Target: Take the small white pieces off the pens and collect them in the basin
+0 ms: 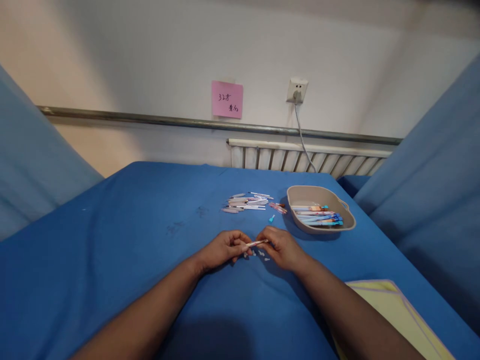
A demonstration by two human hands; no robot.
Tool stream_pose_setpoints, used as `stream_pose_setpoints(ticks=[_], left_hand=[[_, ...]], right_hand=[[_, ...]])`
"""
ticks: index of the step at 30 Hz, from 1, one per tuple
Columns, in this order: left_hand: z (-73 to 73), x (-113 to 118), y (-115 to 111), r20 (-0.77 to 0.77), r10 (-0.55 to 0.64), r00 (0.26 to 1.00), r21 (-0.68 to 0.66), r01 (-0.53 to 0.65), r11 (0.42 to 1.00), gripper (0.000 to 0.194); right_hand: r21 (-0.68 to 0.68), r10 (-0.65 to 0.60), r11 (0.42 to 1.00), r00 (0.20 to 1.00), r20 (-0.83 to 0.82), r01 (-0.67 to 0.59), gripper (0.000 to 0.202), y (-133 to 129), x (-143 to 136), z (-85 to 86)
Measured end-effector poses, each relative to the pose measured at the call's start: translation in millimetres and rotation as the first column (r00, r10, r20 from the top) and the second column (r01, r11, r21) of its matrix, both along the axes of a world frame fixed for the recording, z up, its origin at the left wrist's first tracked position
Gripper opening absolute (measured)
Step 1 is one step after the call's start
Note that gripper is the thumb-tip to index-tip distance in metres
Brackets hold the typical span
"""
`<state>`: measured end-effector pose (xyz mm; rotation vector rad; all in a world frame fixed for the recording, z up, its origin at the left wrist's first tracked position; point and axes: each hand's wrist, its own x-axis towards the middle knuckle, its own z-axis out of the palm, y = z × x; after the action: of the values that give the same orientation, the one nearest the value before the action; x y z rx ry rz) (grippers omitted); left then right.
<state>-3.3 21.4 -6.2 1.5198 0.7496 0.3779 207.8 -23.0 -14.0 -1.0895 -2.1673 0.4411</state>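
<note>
Between my two hands a slim, pale pen (255, 243) with pinkish marks is held nearly level above the blue cloth. The fingers of my left hand (229, 246) are closed on its left end. At the other end, my right hand (284, 248) pinches the pen's tip; the fingertips partly hide it. Several small whitish pieces (261, 253) lie on the cloth just below the pen. Beyond my hands is a loose pile of thin pen parts (245, 202), with a small heap of reddish pieces (278, 208) to its right and a small turquoise piece (271, 219) in front.
A beige plastic basket (350, 220) with several colourful pens (318, 216) stands at the right. A yellow cloth or folder (397, 305) lies near my right forearm. Behind the blue-covered table (150, 210) are a radiator (285, 156), a metal rail and a plugged-in cable (302, 130). Blue curtains hang on both sides.
</note>
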Motion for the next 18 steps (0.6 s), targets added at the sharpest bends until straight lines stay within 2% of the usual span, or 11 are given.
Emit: stream_pose_setpoints(ticks=[6, 11, 18], left_hand=[[-2.1, 2.8, -1.2, -0.026, 0.075, 0.997, 0.110, -0.072, 0.991, 0.028], [0.0, 4.1, -2.4, -0.075, 0.137, 0.988, 0.212, -0.119, 0.970, 0.025], [1.7, 2.3, -1.4, -0.106, 0.169, 0.980, 0.387, -0.116, 0.915, 0.025]], right_hand=[[-0.016, -0.009, 1.000, 0.998, -0.059, 0.008, 0.008, 0.9, -0.1, -3.0], [-0.084, -0.078, 0.994, 0.993, -0.092, 0.071, 0.009, 3.0, -0.7, -8.3], [-0.118, -0.125, 0.987, 0.981, -0.146, 0.108, 0.013, 5.0, -0.3, -8.9]])
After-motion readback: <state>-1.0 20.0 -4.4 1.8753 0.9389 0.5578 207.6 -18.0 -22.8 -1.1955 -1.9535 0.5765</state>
